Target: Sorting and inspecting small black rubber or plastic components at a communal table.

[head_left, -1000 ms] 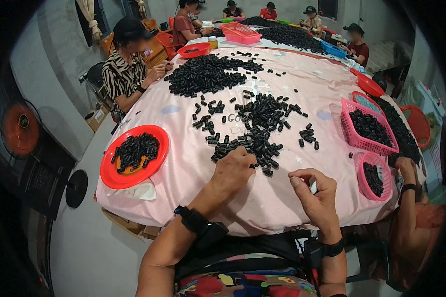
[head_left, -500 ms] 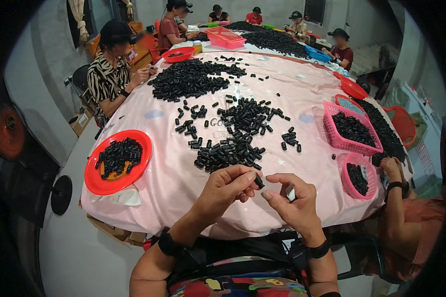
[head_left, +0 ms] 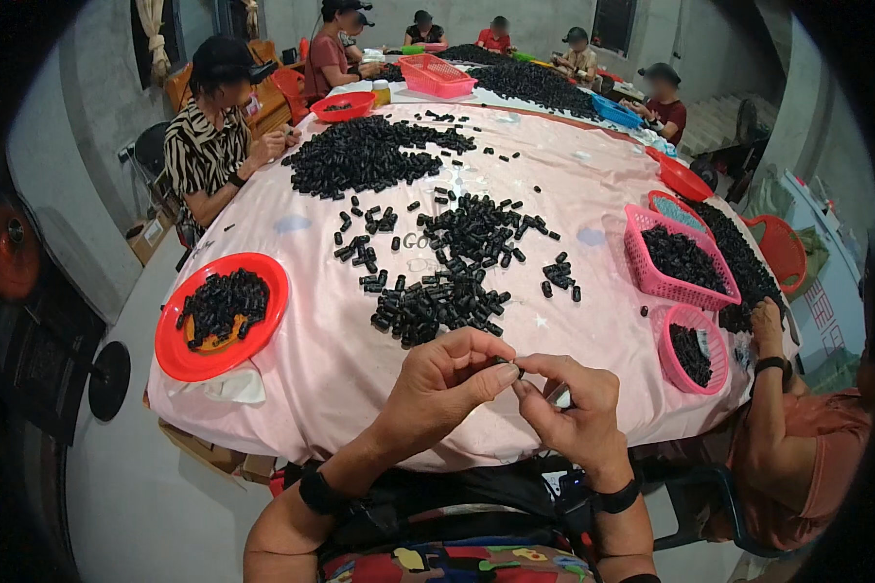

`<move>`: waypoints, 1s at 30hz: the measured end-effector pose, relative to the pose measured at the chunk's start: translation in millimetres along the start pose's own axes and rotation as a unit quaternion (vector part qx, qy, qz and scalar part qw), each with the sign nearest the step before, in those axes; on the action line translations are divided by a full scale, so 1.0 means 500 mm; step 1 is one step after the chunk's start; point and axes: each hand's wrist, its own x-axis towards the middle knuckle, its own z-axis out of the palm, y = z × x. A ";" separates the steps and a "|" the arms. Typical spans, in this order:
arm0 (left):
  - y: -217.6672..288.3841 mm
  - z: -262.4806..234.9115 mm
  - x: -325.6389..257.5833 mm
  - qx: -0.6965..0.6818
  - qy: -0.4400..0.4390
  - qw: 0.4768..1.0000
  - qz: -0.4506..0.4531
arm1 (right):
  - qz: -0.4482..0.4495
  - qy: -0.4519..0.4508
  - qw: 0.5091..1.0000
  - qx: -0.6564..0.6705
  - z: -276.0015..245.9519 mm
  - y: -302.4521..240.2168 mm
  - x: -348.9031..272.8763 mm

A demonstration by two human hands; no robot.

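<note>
Both hands meet above the near edge of the desk [head_left: 340,389], which is covered with a pink cloth. The left hand [head_left: 447,374] and the right hand [head_left: 569,408] face each other, fingertips together. A small black cylindrical part [head_left: 508,363] sits between them; the grip of the left hand is clamped on it with thumb and forefinger. The right-hand fingertips touch the same part from the opposite side, pinched closed against it. Each wrist carries a dark band.

Just beyond the hands lies a loose pile of black parts [head_left: 447,296], spread toward the desk centre. A larger heap [head_left: 365,155] lies further back. A round red tray [head_left: 170,355] stands at the left edge and holds more black parts. On the right stand a pink rectangular basket [head_left: 642,277] and, nearer, a round pink basket [head_left: 715,345], both holding black parts.

A person in a striped top [head_left: 199,151] sits at the left side of the desk. Another person's arm [head_left: 768,389], with a wrist band, rests at the right edge near the round pink basket. More people sit at the far end.
</note>
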 end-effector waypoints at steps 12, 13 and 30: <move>0.014 -0.007 -0.004 0.093 0.008 0.996 0.000 | 0.068 -0.030 0.996 0.051 -0.013 -0.001 -0.003; 0.015 -0.007 -0.004 0.059 0.009 0.998 -0.016 | 0.059 -0.023 0.997 0.041 -0.014 -0.007 -0.001; -0.001 -0.004 -0.005 0.045 -0.031 0.999 -0.002 | 0.040 -0.012 0.998 0.041 -0.007 0.009 -0.004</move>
